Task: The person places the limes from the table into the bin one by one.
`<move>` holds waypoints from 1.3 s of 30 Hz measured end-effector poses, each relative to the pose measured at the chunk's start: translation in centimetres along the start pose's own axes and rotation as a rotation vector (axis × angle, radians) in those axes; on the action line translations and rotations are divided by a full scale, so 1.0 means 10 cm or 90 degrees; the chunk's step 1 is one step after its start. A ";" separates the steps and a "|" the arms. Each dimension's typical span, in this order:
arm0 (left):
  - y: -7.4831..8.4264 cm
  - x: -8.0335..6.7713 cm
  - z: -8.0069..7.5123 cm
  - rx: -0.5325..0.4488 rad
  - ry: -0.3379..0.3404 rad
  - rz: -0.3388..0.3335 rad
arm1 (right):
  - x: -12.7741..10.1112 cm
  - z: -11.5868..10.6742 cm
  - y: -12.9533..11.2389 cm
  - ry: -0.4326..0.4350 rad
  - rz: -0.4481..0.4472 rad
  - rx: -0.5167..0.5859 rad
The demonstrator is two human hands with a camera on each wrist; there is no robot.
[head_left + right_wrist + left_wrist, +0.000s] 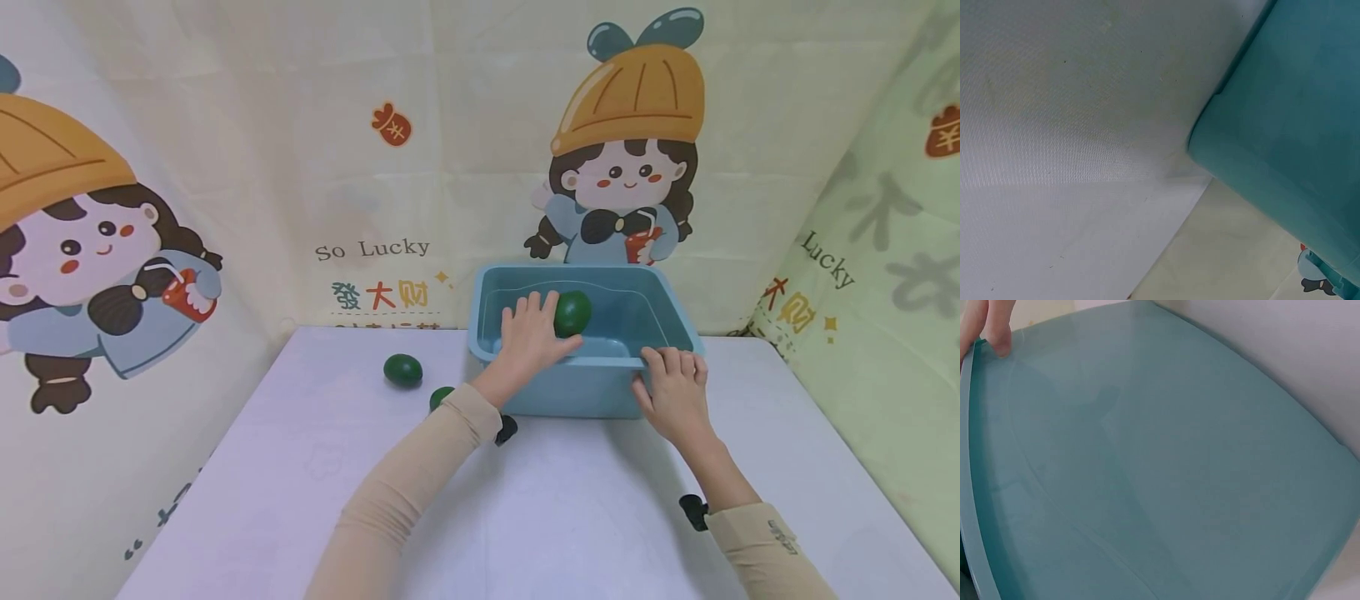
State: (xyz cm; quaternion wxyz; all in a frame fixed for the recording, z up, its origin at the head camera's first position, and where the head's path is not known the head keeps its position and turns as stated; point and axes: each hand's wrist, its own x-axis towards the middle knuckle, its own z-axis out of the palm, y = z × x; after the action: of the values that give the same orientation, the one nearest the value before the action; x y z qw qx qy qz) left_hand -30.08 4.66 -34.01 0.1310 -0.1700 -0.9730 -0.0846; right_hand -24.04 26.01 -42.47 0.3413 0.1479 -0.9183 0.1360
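A blue plastic bin (555, 390) stands at the far side of the table. My left hand (528, 333) reaches over its front rim with straight, spread fingers. Right beside the index finger is a dark green egg-shaped fruit (572, 314), like an avocado, inside the bin's outline; whether it touches the hand or the floor of the bin I cannot tell. At the front right corner my right hand (675, 387) grips the rim, fingers over the top and thumb outside. Fingers (999, 331) show on the rim in the left wrist view, where the bin's wall fills most of the picture.
Left of the bin lies another green fruit (402, 370). A third green fruit (441, 398) is partly hidden behind my left sleeve. The white tabletop (525, 517) ends at a printed cloth backdrop (360, 183). In the right wrist view the bin's corner (1260, 144) is near the table edge.
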 end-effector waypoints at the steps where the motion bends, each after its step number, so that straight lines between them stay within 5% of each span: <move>1: 0.00 0.01 0.00 0.000 -0.002 -0.001 | 0.00 0.00 0.00 -0.001 0.001 -0.001; 39: 0.07 0.12 0.03 0.013 -0.083 0.002 | 0.00 0.01 0.00 0.014 -0.006 0.004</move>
State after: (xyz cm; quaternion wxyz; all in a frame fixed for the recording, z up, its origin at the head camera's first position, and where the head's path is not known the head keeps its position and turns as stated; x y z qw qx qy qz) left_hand -30.99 5.74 -33.90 0.0692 -0.1751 -0.9801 -0.0633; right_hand -24.07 26.01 -42.55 0.3513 0.1514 -0.9134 0.1389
